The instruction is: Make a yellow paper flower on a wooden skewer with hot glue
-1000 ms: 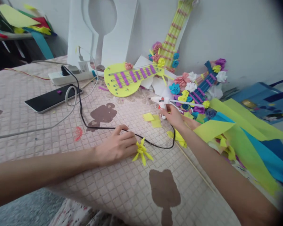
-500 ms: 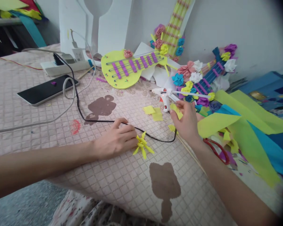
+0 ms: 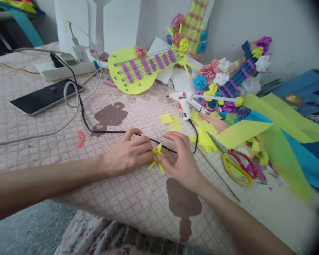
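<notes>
Bright yellow strips form a small paper flower (image 3: 157,158) on the quilted cloth. My left hand (image 3: 131,153) is closed around the flower's left side, its fingers curled and resting on the cloth. From the right, my right hand (image 3: 183,159) reaches to the flower, its thumb at the petals and its fingers apart in an arch above. Behind both hands runs a black cord (image 3: 108,132), which leads to a white glue gun (image 3: 185,106) lying farther back. Yellow paper squares (image 3: 172,121) lie left of the glue gun's handle.
A phone (image 3: 42,98) and a power strip (image 3: 66,70) lie at the left. Paper guitars (image 3: 138,72) stand at the back. On the right are scissors (image 3: 236,166), a thin stick (image 3: 219,173) and green paper sheets (image 3: 279,152).
My right hand has moved left and toward me, from beside the glue gun to the yellow flower. The scissors and more yellow scraps now show. The view has shifted slightly.
</notes>
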The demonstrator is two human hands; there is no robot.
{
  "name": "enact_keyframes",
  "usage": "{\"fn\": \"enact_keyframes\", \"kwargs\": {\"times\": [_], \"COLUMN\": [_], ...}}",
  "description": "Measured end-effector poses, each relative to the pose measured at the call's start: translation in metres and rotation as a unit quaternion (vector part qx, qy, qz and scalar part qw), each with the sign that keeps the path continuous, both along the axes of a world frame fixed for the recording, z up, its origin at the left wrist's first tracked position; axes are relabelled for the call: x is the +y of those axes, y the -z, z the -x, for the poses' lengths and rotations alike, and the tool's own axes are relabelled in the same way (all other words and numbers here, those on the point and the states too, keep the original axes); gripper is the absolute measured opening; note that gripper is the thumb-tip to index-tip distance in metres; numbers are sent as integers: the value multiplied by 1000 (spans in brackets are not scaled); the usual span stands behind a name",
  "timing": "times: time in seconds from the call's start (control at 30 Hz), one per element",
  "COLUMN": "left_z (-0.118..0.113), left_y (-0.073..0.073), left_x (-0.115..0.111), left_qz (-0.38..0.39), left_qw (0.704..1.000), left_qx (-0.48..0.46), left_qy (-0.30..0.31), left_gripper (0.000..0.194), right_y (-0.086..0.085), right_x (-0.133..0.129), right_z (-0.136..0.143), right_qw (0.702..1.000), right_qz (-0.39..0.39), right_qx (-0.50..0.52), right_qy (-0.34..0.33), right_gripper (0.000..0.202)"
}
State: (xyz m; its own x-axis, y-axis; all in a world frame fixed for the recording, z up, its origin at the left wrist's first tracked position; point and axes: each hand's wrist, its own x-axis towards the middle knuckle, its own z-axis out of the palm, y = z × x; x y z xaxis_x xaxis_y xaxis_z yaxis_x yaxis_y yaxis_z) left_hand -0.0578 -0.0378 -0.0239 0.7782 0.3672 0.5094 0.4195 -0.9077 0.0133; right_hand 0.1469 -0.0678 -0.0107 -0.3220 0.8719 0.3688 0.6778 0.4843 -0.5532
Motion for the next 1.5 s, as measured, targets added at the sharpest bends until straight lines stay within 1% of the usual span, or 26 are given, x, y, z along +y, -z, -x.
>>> {"fn": "enact_keyframes", "kwargs": {"times": [0.2, 0.3, 0.47, 0.6, 0.73, 0.87, 1.07, 1.17, 1.33, 1.5], "left_z": [-2, -3, -2, -1, -1, 3, 11, 14, 16, 16], "left_y": [1, 0, 1, 2, 0, -4, -9, -12, -12, -11], "left_x": [-1, -1, 0, 0, 0, 2, 6, 8, 10, 10], "left_qz": [13, 50, 140, 166, 157, 131, 93, 78, 71, 77], "left_qw": [1000, 998, 988, 982, 984, 987, 984, 983, 984, 984], "left_qx": [-8, -26, -66, -79, -78, -82, -110, -119, -113, -110], "left_qy": [1, -5, -27, -33, -34, -44, -100, -113, -122, -115], "left_gripper": [16, 14, 13, 14, 14, 12, 9, 8, 9, 8], "right_y": [3, 5, 7, 7, 8, 9, 11, 11, 8, 5], "right_x": [-1, 1, 2, 1, 1, 1, 1, 1, 0, -1], "right_z": [3, 1, 1, 1, -1, -2, -3, -4, -4, -6], "right_qw": [1000, 1000, 1000, 1000, 999, 1000, 1000, 999, 999, 999], "right_qz": [9, 10, 16, 19, 26, 23, 23, 22, 26, 30], "right_qx": [-13, -16, -15, -19, -20, -17, -19, -22, -18, 11], "right_qy": [1, 1, 1, -1, -5, -9, -11, -11, -23, -38], "right_gripper": [48, 47, 45, 45, 45, 45, 44, 44, 42, 38]}}
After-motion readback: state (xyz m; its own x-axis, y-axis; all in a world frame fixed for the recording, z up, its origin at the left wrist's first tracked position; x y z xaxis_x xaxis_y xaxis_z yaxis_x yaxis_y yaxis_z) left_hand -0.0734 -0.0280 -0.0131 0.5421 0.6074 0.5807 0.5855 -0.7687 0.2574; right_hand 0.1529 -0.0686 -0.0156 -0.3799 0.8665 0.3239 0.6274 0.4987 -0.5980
